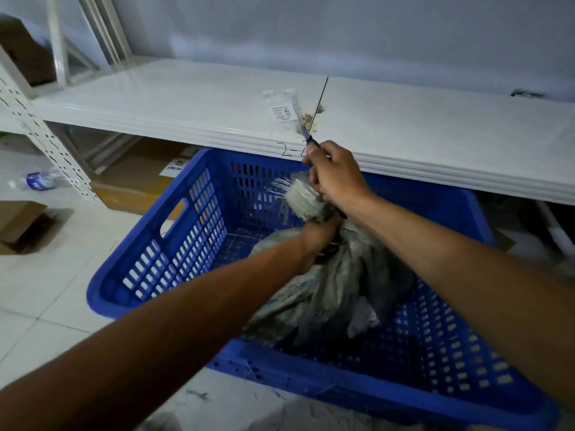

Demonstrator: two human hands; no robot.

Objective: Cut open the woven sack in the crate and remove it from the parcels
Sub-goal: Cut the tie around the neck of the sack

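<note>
Cutting step in hand. Woven sack [329,284] in blue crate [174,244], neck bunched and lifted. Left hand [317,241] grip clamped on neck below tied tuft. Right hand [336,178] grip closed round knife [306,135], blade up, just above tuft. Parcels hidden inside. Next, likely: slice below knot, blade away from left fingers, then peel sack off.

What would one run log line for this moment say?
left hand: grips sack neck | right hand: holds knife, blade up, at tied top | sack: in blue crate, unopened | parcels: not visible
</note>
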